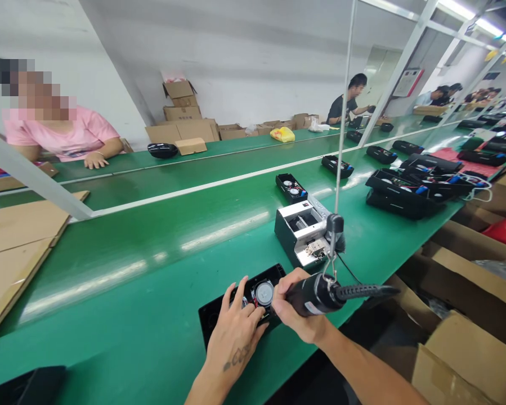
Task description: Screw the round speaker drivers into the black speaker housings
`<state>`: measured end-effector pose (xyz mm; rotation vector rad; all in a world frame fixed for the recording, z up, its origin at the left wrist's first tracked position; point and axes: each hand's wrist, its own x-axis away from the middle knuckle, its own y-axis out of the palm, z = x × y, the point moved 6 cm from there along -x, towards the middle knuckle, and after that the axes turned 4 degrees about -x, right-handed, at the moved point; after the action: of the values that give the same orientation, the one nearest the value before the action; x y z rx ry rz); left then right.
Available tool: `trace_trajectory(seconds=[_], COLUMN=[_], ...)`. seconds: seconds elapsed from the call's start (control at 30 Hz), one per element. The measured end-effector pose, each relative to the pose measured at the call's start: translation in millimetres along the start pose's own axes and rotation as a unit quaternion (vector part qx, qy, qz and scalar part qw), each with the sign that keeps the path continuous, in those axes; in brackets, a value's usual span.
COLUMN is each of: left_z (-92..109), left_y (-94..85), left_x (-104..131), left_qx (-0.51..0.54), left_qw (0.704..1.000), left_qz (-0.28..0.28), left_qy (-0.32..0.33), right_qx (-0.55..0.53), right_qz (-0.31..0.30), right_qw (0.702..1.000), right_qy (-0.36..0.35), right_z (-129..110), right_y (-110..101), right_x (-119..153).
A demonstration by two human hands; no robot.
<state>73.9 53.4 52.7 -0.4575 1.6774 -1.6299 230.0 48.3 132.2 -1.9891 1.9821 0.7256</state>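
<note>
A black speaker housing (273, 274) lies on the green bench before me, its inside facing up and a round silver speaker driver (264, 293) showing. My left hand (238, 323) rests over the housing with its fingers spread, the fingertips near the driver and some wires. In my right hand (297, 309) is a black electric screwdriver (316, 295), tilted, its front end toward the housing. The tip is hidden behind my fingers. The tool hangs from a cord by a metal hook, and a thick black cable leaves its rear.
A silver-and-black screw feeder (301, 233) stands just beyond the housing. Several open speaker housings (404, 188) are stacked at the right. Cardboard boxes (468, 360) sit below the bench edge. A person in pink (67, 135) sits across the line; a flattened carton (20, 247) lies left.
</note>
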Motion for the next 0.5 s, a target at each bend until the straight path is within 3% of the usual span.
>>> trace_trajectory(seconds=[0.2, 0.5], left_z=[-10, -13], left_y=[4.9, 15.8], left_x=[-2, -6], left_qx=[0.044, 0.084], left_qw=[0.999, 0.995], left_qz=[0.003, -0.043], left_qy=[0.008, -0.015], right_qx=[0.078, 0.163], right_qz=[-0.031, -0.037], right_qw=[0.996, 0.985], right_qy=[-0.017, -0.048], right_z=[-17, -16], right_y=[12, 21], right_x=[-8, -8])
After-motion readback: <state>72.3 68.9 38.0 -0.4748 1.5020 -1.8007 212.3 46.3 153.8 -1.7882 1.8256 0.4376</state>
